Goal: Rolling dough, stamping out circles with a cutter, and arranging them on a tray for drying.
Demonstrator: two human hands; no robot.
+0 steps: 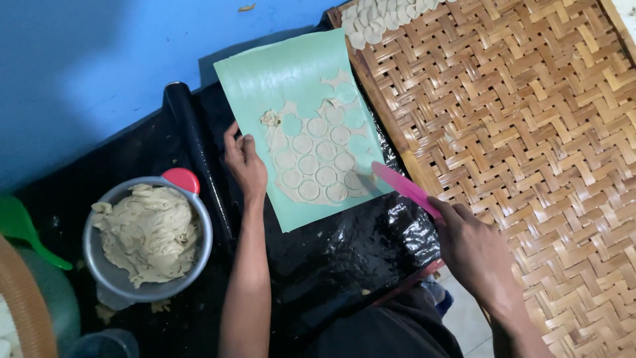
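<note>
A light green mat [311, 63] lies on a black plastic-covered surface, with a thin sheet of pale dough [318, 159] on it cut into several round discs. My left hand [244, 162] rests on the mat's left edge, fingers curled, pressing it down beside the dough. My right hand [474, 245] holds a flat pink scraper [403, 187] whose tip touches the lower right edge of the dough sheet.
A large woven bamboo tray [530, 132] sits to the right, with several cut dough discs [377, 16] at its top corner. A metal bowl [199, 255] of dough scraps stands at the left. A black rolling pin [195, 149] lies between bowl and mat.
</note>
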